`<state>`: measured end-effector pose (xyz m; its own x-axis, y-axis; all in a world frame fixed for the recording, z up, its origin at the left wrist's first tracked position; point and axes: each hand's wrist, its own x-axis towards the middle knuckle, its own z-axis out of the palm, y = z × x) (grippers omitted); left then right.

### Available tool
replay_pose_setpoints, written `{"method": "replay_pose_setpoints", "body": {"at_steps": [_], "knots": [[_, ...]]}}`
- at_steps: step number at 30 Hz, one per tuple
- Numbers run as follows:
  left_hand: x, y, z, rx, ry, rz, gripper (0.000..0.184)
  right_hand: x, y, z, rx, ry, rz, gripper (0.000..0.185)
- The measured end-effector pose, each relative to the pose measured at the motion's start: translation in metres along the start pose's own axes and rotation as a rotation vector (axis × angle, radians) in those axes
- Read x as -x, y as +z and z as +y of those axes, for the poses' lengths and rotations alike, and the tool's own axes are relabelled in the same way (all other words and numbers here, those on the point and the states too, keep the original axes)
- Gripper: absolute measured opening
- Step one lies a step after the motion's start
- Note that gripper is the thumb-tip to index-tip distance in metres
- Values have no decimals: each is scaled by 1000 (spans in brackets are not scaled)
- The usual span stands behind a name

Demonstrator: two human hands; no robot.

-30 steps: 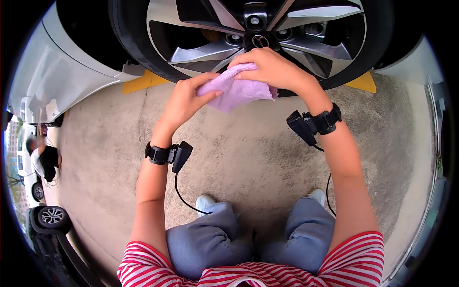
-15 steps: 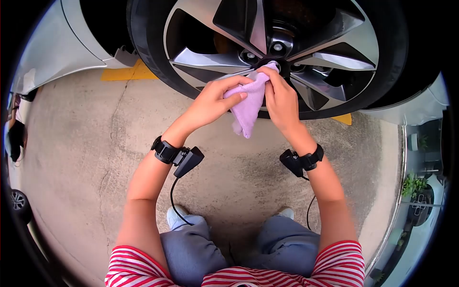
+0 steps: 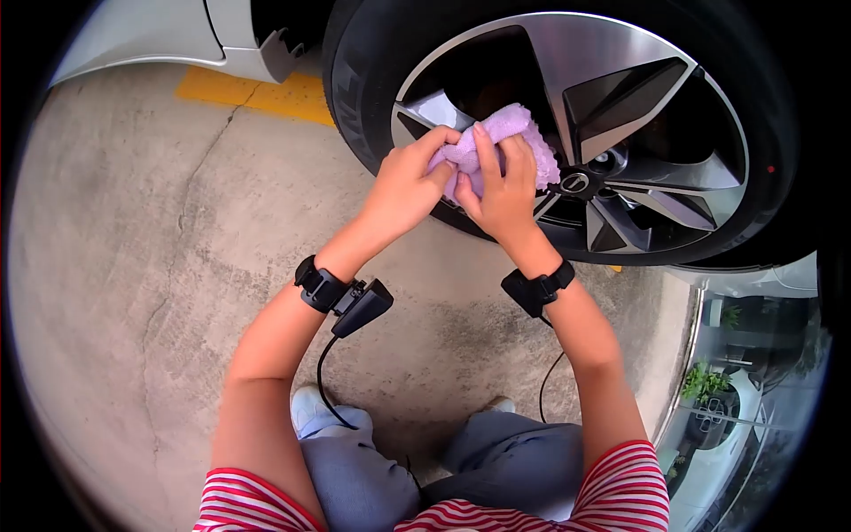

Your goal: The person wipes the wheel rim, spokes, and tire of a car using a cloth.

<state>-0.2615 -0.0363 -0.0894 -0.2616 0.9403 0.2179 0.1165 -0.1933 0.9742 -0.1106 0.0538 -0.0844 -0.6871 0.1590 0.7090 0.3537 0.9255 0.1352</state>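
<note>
A crumpled light purple cloth is bunched between both hands, against the lower left spokes of a car's alloy wheel. My left hand pinches the cloth's left side between thumb and fingers. On the cloth's front lies my right hand, its fingers bent over and pressing the fabric, the thumb toward the left hand. The wheel's centre cap shows just right of the cloth. Part of the spokes behind the cloth and hands is hidden.
The black tyre surrounds the rim. A silver car body panel is at the upper left, above a yellow painted line on the concrete floor. Glass at right reflects a car and a plant. Cables hang from both wrist straps.
The cloth has moved from the wheel's centre to its left spokes and is now bunched up instead of hanging down. The view has shifted, so the wheel sits farther right.
</note>
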Motion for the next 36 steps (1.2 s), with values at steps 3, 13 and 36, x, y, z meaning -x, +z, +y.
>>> {"method": "replay_pose_setpoints", "body": {"at_steps": [3,13,36], "knots": [[3,-4,0,-25,20,54,25,-5,17,1,98,-43,89,68],[8,-59,-4,25,171,234,26,-57,66,-39,258,-100,214,61],[38,60,49,189,207,25,26,5,-98,4,15,24,23,55]]}}
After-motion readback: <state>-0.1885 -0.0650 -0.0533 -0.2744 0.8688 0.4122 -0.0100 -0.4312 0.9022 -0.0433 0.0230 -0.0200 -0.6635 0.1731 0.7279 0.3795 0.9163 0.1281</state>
